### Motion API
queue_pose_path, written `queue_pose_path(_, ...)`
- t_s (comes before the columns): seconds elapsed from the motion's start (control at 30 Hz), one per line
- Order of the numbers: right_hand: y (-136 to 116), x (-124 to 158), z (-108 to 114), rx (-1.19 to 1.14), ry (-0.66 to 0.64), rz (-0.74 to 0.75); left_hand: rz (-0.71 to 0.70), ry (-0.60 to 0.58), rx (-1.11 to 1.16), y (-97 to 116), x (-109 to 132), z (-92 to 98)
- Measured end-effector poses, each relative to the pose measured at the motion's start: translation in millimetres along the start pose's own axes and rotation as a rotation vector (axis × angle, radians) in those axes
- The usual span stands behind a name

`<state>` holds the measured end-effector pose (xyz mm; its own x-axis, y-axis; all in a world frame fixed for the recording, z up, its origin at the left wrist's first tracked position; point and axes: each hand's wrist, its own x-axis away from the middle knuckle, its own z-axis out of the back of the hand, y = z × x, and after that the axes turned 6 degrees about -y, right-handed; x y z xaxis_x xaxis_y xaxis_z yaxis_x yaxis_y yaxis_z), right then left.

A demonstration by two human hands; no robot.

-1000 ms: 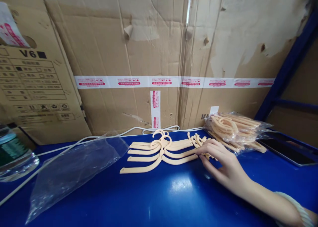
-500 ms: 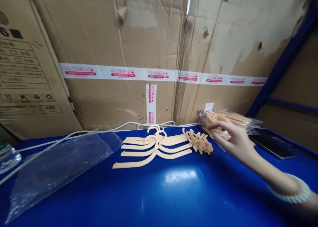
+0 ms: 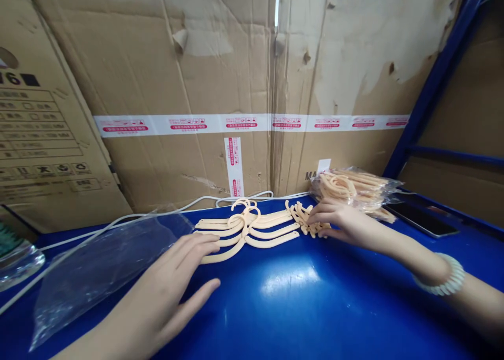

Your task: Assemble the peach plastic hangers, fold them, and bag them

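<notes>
A set of beige clothes hangers (image 3: 271, 235) lies overlapped on the blue table, hooks toward the back and arms spread left and right. My left hand (image 3: 173, 286) is over their left ends, fingers stretched out and thumb apart, holding nothing visible. To the right of the hangers sits a pile of small beige curved pieces (image 3: 303, 218). My right hand (image 3: 342, 221), with a pale coiled band at the wrist, reaches over this pile. Its fingers and thumb are apart around some pieces, its fingertips partly hiding them; no firm hold shows.
A clear plastic bag (image 3: 102, 265) lies flat at left, beside a clear bottle (image 3: 19, 263). A filled bag of beige parts (image 3: 354, 187) and a black phone (image 3: 423, 219) are at right. A white cable (image 3: 134, 216) runs along the taped cardboard (image 3: 189, 160) behind.
My left hand has come into view over the hangers' left ends. My right hand has moved from beside the filled bag down onto the small pieces. The view has shifted slightly.
</notes>
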<state>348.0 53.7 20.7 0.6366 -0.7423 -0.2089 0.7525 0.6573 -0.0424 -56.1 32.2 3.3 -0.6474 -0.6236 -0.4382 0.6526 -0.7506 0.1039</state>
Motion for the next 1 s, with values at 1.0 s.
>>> queue_pose_path(1.0,-65.5,-11.1,-30.1,-1.674,0.56,-0.685,0.069,-0.012,0.316,-0.6,-2.2,-20.2)
